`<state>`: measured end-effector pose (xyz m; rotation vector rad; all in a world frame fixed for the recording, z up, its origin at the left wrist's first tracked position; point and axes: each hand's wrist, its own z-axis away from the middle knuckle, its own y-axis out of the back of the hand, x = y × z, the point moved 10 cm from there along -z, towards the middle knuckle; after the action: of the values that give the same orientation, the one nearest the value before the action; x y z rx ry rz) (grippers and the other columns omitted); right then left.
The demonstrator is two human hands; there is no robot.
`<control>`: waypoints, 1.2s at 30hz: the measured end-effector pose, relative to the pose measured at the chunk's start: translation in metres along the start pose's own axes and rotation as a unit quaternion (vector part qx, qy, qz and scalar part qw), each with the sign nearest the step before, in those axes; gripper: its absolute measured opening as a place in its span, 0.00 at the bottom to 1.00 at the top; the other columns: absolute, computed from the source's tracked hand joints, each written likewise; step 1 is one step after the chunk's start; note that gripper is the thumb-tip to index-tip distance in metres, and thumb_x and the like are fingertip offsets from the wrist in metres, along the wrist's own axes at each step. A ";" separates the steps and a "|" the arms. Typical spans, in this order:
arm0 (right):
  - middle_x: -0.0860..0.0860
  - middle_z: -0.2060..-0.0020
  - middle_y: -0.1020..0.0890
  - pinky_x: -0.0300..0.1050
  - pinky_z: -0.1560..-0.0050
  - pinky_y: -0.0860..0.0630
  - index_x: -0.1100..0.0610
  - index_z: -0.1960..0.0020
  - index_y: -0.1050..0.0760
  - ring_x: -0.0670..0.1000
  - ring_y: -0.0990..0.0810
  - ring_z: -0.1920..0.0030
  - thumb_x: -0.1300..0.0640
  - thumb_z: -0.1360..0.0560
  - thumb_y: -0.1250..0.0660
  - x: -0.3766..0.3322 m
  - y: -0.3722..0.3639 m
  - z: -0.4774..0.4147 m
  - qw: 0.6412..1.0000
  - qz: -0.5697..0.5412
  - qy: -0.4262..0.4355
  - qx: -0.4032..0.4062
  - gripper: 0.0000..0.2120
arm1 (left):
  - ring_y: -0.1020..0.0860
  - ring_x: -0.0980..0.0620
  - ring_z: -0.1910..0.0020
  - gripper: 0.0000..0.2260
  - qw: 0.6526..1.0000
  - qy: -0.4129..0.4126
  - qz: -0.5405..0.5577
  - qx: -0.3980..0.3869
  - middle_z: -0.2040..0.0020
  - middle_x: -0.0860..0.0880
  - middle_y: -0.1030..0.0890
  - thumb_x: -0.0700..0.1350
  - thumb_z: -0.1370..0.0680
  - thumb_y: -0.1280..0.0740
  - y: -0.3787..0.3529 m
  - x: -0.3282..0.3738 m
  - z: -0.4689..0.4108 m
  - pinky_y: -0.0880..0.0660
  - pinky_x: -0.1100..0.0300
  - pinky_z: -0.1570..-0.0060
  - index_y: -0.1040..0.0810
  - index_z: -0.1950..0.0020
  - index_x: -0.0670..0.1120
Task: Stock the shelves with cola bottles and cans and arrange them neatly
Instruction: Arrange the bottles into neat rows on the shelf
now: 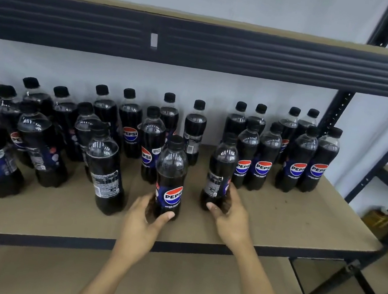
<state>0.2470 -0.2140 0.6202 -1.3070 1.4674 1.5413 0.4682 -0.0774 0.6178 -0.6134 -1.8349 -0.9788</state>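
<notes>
Holding bottles (169,181): left grip (142,217), right grip (230,217)

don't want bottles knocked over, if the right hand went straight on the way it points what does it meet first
The right hand grips the held bottle. Pushed on toward the back left, the two would probably reach the barcode bottle in the back row first, though depth is unclear.

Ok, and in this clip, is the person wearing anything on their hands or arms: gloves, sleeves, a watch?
Nothing visible. The left hand and right hand are ungloved, with no rings showing. The left forearm and right forearm are bare to the frame's edge: no sleeves, watch, bracelets or markings.
</notes>
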 end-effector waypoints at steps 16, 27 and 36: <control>0.40 0.44 0.23 0.41 0.36 0.28 0.48 0.23 0.35 0.45 0.23 0.40 0.62 0.26 0.25 0.034 0.115 -0.027 0.998 0.044 -0.004 0.037 0.35 | 0.22 0.60 0.40 0.25 0.996 0.018 -0.045 -0.078 0.39 0.59 0.20 0.58 0.26 0.26 -0.116 0.043 -0.020 0.26 0.61 0.42 0.27 0.31 0.57; 0.42 0.34 0.21 0.54 0.31 0.26 0.43 0.25 0.34 0.47 0.23 0.33 0.58 0.28 0.23 0.058 0.156 -0.040 0.996 0.055 0.033 0.061 0.37 | 0.22 0.58 0.39 0.27 0.994 0.010 -0.048 -0.093 0.38 0.57 0.18 0.55 0.26 0.25 -0.211 0.083 -0.028 0.27 0.63 0.39 0.28 0.28 0.54; 0.47 0.45 0.28 0.48 0.44 0.25 0.54 0.32 0.29 0.47 0.26 0.47 0.52 0.27 0.23 0.037 0.168 -0.009 0.972 0.111 0.107 0.179 0.27 | 0.27 0.50 0.32 0.27 0.962 -0.051 -0.250 -0.100 0.31 0.53 0.24 0.59 0.25 0.30 -0.194 0.063 -0.020 0.33 0.55 0.30 0.28 0.28 0.53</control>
<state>0.0830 -0.2598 0.6435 -1.1491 1.9802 1.2145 0.3057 -0.2022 0.6088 -0.3220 -2.0455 -1.5026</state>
